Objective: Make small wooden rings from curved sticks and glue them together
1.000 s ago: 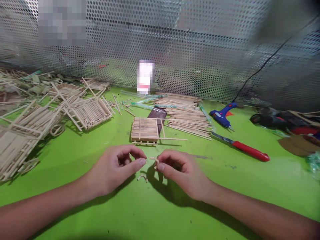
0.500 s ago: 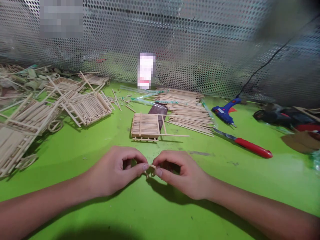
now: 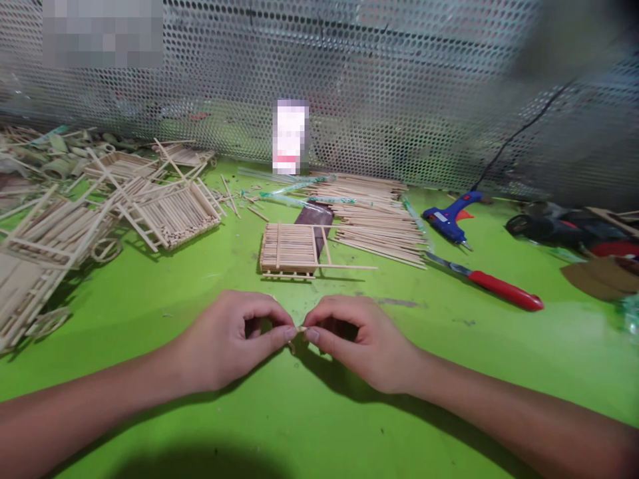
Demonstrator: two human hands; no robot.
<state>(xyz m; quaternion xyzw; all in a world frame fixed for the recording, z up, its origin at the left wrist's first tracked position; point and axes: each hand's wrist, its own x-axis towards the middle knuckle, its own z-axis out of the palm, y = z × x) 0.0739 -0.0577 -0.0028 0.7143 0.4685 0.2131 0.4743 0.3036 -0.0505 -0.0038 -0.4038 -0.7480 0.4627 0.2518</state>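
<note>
Left hand [image 3: 232, 340] and right hand [image 3: 367, 342] pinch a small wooden piece [image 3: 301, 329] between fingers [image 3: 275, 338] — the slatted frame [image 3: 290, 249] looks built, no wheels showing.

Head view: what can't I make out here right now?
Pale wooden bits: head view, mostly covered by the left hand and right hand.
Bright panel: head view, contents lost to pixelation.
Leftmost stick frame: head view, cut off by the left picture edge.
Dark brown item: head view, partly hidden by the central stick frame.
</note>
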